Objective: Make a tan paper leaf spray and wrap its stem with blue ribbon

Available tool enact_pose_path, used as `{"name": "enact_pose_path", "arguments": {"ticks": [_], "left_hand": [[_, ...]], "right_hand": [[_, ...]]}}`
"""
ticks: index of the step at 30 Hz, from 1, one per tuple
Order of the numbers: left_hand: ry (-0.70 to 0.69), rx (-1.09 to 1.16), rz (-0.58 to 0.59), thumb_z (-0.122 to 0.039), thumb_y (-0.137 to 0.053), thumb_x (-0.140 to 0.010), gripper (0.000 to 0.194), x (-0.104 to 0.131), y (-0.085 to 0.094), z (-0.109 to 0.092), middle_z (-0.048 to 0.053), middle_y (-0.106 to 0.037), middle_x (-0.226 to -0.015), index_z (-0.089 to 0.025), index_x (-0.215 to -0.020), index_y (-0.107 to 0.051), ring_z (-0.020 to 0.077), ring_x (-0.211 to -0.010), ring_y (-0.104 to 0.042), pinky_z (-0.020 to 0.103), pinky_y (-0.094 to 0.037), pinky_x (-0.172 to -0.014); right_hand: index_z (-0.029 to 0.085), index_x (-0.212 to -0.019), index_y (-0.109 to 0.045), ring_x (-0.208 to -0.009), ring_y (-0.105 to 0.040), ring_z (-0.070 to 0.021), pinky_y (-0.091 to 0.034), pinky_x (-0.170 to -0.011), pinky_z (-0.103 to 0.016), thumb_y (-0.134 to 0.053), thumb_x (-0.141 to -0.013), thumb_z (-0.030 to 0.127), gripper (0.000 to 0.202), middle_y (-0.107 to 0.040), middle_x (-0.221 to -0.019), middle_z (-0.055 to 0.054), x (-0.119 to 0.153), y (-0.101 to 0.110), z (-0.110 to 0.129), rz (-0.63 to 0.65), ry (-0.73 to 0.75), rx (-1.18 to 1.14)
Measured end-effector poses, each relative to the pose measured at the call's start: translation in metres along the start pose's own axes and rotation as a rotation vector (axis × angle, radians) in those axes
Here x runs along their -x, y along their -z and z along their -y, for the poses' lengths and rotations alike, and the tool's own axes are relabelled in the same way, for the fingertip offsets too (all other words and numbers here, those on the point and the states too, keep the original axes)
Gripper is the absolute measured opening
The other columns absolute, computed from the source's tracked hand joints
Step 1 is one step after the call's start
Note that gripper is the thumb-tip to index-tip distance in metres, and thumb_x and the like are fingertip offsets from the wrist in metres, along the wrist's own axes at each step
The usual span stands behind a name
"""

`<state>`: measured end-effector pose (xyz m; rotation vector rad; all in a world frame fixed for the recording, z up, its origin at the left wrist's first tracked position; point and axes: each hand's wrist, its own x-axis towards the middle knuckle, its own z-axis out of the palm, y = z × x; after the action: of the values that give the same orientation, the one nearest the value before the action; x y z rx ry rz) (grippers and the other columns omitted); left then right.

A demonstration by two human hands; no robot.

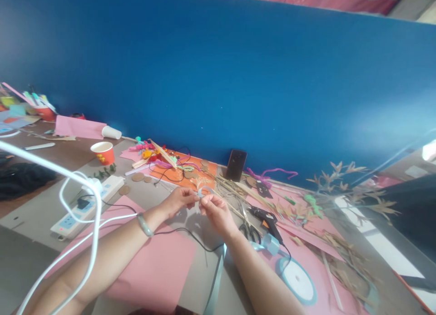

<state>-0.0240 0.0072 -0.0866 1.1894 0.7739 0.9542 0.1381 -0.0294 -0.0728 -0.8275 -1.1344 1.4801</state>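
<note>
Above the middle of the table, my left hand [179, 201] and my right hand [215, 210] meet fingertip to fingertip. Between them is a small loop of pale blue ribbon [205, 189], pinched by both hands. A longer blue ribbon strip [216, 283] hangs down beside my right forearm; whether it joins the loop is hidden. A bangle sits on my left wrist. Right of my right hand lie black-handled scissors [251, 231] and a black glue gun [269, 220]. Nearer me rests a ribbon spool [298, 281] with a white centre.
A white power strip [89, 206] lies at left, with a white cable [97, 215] crossing in front. Pink paper [153, 265] covers part of the table. A paper cup [103, 153], a phone [236, 165], craft scraps and dried stems [344, 183] stand before the blue wall.
</note>
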Motion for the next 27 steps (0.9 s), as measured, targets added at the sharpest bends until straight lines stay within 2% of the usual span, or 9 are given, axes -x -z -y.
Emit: {"name": "enact_pose_path", "arguments": {"ticks": [9, 12, 17, 21, 27], "left_hand": [[0.006, 0.009, -0.032, -0.047, -0.077, -0.068, 0.038, 0.0005, 0.0002, -0.0030, -0.002, -0.056, -0.053, -0.013, -0.062, -0.059, 0.0091, -0.051, -0.046, 0.024, -0.031, -0.053], [-0.013, -0.027, -0.053, -0.046, -0.076, -0.069, 0.038, 0.0004, 0.0005, -0.0029, -0.002, -0.056, -0.052, -0.014, -0.060, -0.058, 0.0095, -0.051, -0.047, 0.024, -0.033, -0.054], [-0.042, -0.116, -0.078, -0.044, -0.076, -0.069, 0.036, 0.0010, -0.0007, -0.0035, -0.002, -0.057, -0.051, -0.015, -0.058, -0.059, 0.0099, -0.050, -0.048, 0.024, -0.035, -0.053], [-0.051, -0.177, -0.097, -0.046, -0.075, -0.071, 0.039, 0.0017, -0.0027, -0.0016, -0.002, -0.057, -0.049, -0.015, -0.055, -0.058, 0.0096, -0.047, -0.047, 0.024, -0.033, -0.051], [-0.053, -0.178, -0.091, -0.051, -0.070, -0.073, 0.044, 0.0018, -0.0059, 0.0027, -0.002, -0.056, -0.049, -0.015, -0.053, -0.057, 0.0101, -0.048, -0.049, 0.024, -0.035, -0.052]], "right_hand": [[0.019, -0.077, -0.071, -0.057, -0.051, -0.0127, -0.042, -0.062, -0.027, -0.068, -0.081, 0.045, 0.026, -0.062, -0.066, 0.000, 0.0001, -0.0005, -0.0006, 0.006, 0.013, -0.004], [0.019, -0.079, -0.070, -0.060, -0.052, -0.0127, -0.043, -0.063, -0.027, -0.071, -0.080, 0.042, 0.023, -0.063, -0.072, -0.001, 0.0004, 0.0002, -0.0010, -0.017, 0.026, 0.005], [0.019, -0.073, -0.067, -0.060, -0.052, -0.0133, -0.043, -0.064, -0.027, -0.075, -0.076, 0.038, 0.021, -0.057, -0.061, 0.001, -0.0009, 0.0029, -0.0029, -0.041, 0.051, 0.061], [0.020, -0.069, -0.065, -0.057, -0.051, -0.0129, -0.043, -0.061, -0.027, -0.079, -0.071, 0.037, 0.023, -0.058, -0.060, 0.002, 0.0005, 0.0000, -0.0007, -0.108, 0.070, 0.135], [0.019, -0.067, -0.066, -0.054, -0.052, -0.0127, -0.042, -0.061, -0.028, -0.078, -0.072, 0.038, 0.023, -0.059, -0.055, 0.002, 0.0033, -0.0048, 0.0034, -0.173, 0.121, 0.272]]}}
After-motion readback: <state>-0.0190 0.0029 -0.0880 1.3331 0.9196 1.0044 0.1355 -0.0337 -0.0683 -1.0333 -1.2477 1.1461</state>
